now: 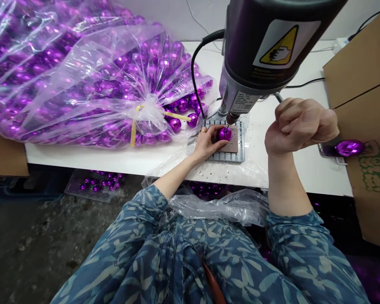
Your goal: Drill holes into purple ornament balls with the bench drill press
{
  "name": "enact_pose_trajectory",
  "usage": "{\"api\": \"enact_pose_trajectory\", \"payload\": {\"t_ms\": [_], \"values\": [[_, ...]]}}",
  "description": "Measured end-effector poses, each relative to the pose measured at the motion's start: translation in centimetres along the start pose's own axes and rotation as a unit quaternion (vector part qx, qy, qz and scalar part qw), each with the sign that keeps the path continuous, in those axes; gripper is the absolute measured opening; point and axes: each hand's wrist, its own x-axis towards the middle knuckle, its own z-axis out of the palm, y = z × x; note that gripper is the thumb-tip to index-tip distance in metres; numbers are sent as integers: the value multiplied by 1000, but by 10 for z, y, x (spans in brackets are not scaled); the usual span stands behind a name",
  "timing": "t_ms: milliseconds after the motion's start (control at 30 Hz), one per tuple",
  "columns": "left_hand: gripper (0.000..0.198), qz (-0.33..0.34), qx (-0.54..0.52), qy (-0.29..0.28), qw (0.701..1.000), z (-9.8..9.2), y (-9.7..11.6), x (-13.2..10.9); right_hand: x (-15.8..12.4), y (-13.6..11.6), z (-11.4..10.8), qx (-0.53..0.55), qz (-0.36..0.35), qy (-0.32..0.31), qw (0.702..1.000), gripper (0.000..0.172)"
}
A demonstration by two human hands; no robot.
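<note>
Left hand [207, 143]: fingers curved, half closed, holding down the purple mirrored ball [224, 134].
Right hand [300, 124]: closed in a fist on the drill press lever [278, 97].
Ball position: on the brown pad [233, 146] in the metal grid jig [210, 156], directly under the drill bit [227, 123].
Left of jig: clear plastic bag of purple balls [82, 80], on the desk [114, 159].

Reading it off for you: on the drill head [272, 46], a white label [286, 44] carries a yellow warning triangle [280, 45] with a hand symbol. Beneath it, small print looks like "Attention", but I can't confirm it. The grey plate [245, 102] below has fine print, unreadable from here. Green lettering [376, 166] on the cardboard carton [364, 71] is too stylised to read.
</note>
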Motion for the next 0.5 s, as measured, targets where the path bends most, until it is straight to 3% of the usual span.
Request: {"api": "enact_pose_trajectory", "payload": {"t_ms": [200,367,500], "values": [[58,-5,1,-2,1000,-1,2,0,5,-17,9,-6,-45,0,999,44],[57,-2,-15,7,1000,1,0,0,13,-42,21,11,-62,-6,998,53],[58,0,-32,15,999,5,-4,2,39,-66,42,17,-23,-2,1000,68]]}}
